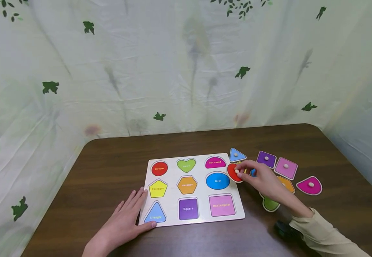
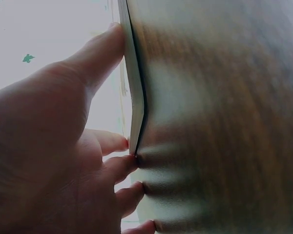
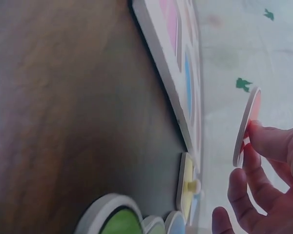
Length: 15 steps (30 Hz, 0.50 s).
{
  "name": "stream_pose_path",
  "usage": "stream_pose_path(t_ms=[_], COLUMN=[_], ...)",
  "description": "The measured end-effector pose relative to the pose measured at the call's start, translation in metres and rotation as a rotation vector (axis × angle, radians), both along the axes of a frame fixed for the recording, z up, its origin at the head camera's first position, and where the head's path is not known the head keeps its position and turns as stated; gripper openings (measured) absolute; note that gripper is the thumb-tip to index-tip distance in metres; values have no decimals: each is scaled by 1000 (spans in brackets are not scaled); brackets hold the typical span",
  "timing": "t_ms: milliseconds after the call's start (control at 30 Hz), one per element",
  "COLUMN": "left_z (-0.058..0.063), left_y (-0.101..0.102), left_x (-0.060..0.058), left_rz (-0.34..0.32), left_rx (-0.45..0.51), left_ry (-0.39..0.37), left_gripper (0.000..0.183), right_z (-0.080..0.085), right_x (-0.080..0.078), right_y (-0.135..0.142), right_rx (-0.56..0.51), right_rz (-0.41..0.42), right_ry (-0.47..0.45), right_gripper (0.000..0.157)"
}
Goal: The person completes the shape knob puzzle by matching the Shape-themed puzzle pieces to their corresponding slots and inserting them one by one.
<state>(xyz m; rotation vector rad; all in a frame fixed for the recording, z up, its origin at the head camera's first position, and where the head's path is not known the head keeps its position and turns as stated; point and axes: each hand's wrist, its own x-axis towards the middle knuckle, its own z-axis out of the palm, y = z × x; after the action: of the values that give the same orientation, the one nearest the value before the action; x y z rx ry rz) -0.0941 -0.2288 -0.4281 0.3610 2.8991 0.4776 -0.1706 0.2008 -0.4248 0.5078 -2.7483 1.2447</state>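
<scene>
From my remote seat I see two bare hands, no gloves, rings or bands on either. The left hand (image 1: 125, 223) and its wrist are uncovered as far as the frame shows. The right hand (image 1: 264, 180) comes out of a pale beige long sleeve (image 1: 325, 235) of soft cloth, its cuff gathered in folds at the wrist. The fingernails are short and unpainted.

Loose shape pieces (image 1: 286, 167) crowd the table (image 1: 109, 160) right of the board (image 1: 173, 171).

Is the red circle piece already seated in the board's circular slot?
No, the right hand holds the red circle piece beside the puzzle board, off its right edge.
</scene>
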Motion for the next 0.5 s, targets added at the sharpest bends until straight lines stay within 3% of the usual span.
stream_pose_path(t_ms=[500], left_z=[0], left_y=[-1], left_x=[0], left_rz=[5], left_rx=[-11], left_ry=[-12], left_gripper=[109], right_z=[4], right_x=[-19], right_y=[-32], right_rx=[-58], right_rz=[82], right_ry=[3], right_gripper=[18])
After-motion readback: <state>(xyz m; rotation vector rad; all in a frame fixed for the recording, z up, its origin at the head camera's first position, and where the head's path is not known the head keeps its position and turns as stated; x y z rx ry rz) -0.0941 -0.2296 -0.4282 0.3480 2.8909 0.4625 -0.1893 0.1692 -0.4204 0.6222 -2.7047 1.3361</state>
